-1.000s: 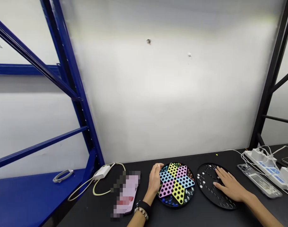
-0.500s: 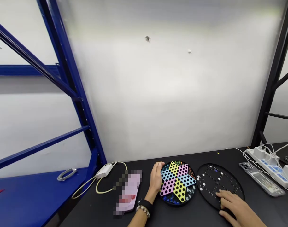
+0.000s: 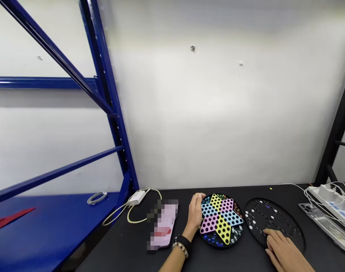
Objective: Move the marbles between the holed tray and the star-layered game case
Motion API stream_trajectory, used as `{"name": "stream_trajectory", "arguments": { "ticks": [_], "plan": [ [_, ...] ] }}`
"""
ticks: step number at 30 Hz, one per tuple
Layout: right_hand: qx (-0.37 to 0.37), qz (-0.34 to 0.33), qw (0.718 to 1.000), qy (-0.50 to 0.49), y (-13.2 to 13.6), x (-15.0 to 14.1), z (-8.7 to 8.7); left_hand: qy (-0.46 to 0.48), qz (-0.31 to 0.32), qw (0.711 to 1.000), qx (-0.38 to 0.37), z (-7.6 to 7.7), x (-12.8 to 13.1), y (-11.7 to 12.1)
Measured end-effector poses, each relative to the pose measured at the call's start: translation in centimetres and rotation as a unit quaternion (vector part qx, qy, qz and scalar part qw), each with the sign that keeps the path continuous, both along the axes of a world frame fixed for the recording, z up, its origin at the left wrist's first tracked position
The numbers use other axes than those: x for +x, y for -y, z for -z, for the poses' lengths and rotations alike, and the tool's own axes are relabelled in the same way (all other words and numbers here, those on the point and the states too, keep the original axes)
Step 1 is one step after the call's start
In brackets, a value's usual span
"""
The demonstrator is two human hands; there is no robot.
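**Head view.** A left hand is resting against the near-left rim of a round Chinese checkers board, its fingers curled together over the edge; whether it is clamping the rim or only touching it cannot be told. Glass marbles are lying loose in the dark ring around the coloured star. A right hand is lying over the lower edge of a black perforated disc, which is sitting just right of the board, the fingers close together and slightly curled; whether they are pinching anything cannot be told. Both boards are lying flat on a black tabletop. Each board is probably stiff and fairly light, and is best taken by its rim; the marbles are likely slippery and prone to rolling if the board tilts. A blurred phone and a white charger are lying to the left, and a white power strip is lying to the right.
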State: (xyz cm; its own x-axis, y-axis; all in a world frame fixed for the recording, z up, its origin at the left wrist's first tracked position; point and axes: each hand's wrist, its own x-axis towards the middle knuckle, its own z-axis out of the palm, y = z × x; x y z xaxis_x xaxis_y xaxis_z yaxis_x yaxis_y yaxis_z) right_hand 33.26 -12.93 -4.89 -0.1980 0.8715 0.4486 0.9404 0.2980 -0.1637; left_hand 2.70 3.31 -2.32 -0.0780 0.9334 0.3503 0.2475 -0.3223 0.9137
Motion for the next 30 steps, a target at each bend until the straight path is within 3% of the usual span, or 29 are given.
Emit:
{"name": "stream_trajectory", "arguments": {
  "ticks": [3, 5, 8, 10, 12, 14, 16, 18, 20, 23, 27, 30],
  "plan": [
    [0.098, -0.011, 0.995, -0.017, 0.5, -0.1, -0.2, 0.007, 0.002, 1.0, -0.002, 0.2, 0.0, 0.0],
    [0.132, 0.013, 0.988, -0.076, 0.8, -0.2, -2.7, 0.013, 0.004, 1.0, -0.006, 0.2, -0.1, 0.0],
    [0.161, 0.088, 0.96, -0.209, 0.4, -0.7, -8.0, 0.027, 0.009, 1.0, -0.012, 0.3, -0.1, 0.0],
    [0.156, 0.152, 0.922, -0.319, -0.9, -1.5, -10.8, 0.041, 0.012, 0.999, -0.019, 0.3, -0.1, 0.0],
    [0.108, 0.149, 0.882, -0.433, -3.2, -2.7, -12.0, 0.059, 0.013, 0.998, -0.033, 0.4, -0.3, -0.1],
    [0.012, 0.098, 0.846, -0.525, -6.2, -4.3, -11.0, 0.083, 0.01, 0.995, -0.058, 0.5, -0.6, -0.4],
    [-0.095, 0.066, 0.81, -0.574, -9.3, -6.0, -8.6, 0.109, 0.01, 0.99, -0.087, 0.4, -1.1, -0.8],
    [-0.142, 0.068, 0.797, -0.583, -12.2, -7.3, -5.6, 0.124, 0.02, 0.986, -0.108, 0.3, -1.6, -1.2],
    [-0.142, 0.074, 0.815, -0.556, -14.6, -8.0, -3.1, 0.117, 0.042, 0.985, -0.12, 0.3, -2.0, -1.5],
    [-0.109, 0.086, 0.88, -0.454, -17.0, -7.8, -0.8, 0.071, 0.069, 0.988, -0.116, 0.5, -1.9, -1.5],
    [-0.09, 0.087, 0.935, -0.332, -17.9, -7.1, 0.0, -0.006, 0.061, 0.995, -0.083, 0.9, -1.4, -1.2],
    [-0.138, 0.031, 0.94, -0.31, -17.4, -7.0, -0.5, -0.055, 0.049, 0.995, -0.071, 1.1, -1.4, -1.3]
  ]
}}
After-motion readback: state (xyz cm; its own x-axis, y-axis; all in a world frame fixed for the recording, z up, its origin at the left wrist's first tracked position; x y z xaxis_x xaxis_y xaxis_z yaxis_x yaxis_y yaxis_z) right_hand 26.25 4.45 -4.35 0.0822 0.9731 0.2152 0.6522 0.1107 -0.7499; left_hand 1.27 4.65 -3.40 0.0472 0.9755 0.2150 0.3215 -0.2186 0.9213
